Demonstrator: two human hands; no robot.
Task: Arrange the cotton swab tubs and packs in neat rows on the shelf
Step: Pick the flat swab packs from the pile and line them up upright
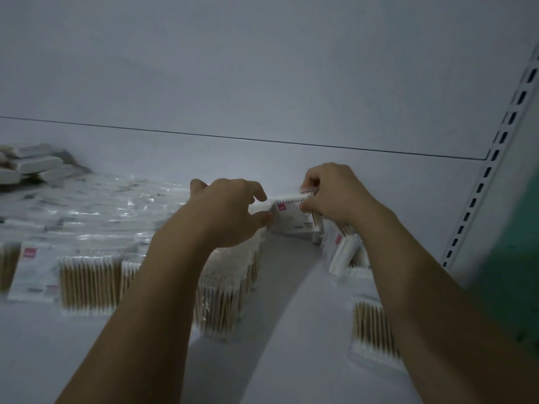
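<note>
A clear pack of wooden cotton swabs [290, 218] with a white label and pink mark stands on edge at the back of the white shelf [291, 316]. My right hand [332, 196] pinches its top right corner. My left hand [230, 211] has curled fingers, with the thumb and a fingertip touching the pack's left edge. Left of a bare strip, several packs [87, 228] lie in overlapping rows, and a standing row [227, 287] runs under my left forearm. More packs [344, 252] lean beside my right wrist, and one [373, 330] lies flat near the front.
A heap of white oblong packs [32, 164] sits at the far left against the shelf's back wall [262, 83]. A slotted metal upright [493, 158] runs down the right side, with a blurred green surface [513, 272] beyond it.
</note>
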